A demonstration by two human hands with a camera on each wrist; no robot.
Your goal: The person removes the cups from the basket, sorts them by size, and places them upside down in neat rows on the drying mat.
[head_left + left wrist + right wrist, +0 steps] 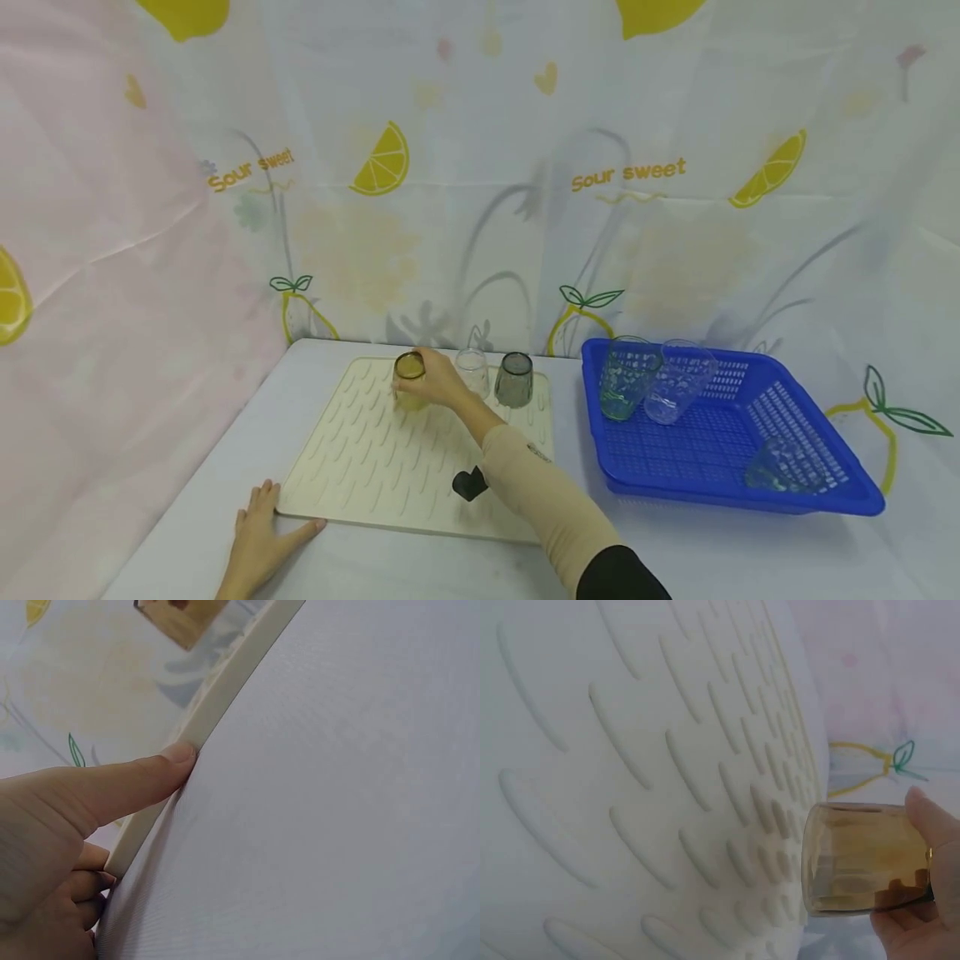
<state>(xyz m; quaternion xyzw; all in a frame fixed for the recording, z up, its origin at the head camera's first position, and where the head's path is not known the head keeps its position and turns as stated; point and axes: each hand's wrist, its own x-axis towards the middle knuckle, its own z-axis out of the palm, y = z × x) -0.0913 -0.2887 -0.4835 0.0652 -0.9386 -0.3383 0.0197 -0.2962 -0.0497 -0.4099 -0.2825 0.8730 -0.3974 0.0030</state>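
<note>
My right hand (438, 379) holds an amber drinking glass (862, 859) over the far left part of a cream ridged mat (375, 450). The glass is upside down, its wider rim towards the mat; whether it touches the mat I cannot tell. Just right of that hand, a clear glass (472, 369) and a grey glass (514, 382) stand inverted on the mat. At the mat's near left corner is my left hand (258, 542). Its thumb (142, 780) presses the front edge, and the other fingers lie along the left side, partly hidden in the left wrist view.
Right of the mat sits a blue plastic basket (675, 467). A greenish glass (628, 379) and a clear glass (678, 383) lean inside its far left end; another glass (783, 467) lies near its right front. A lemon-printed cloth (480, 233) hangs behind the white table (390, 567).
</note>
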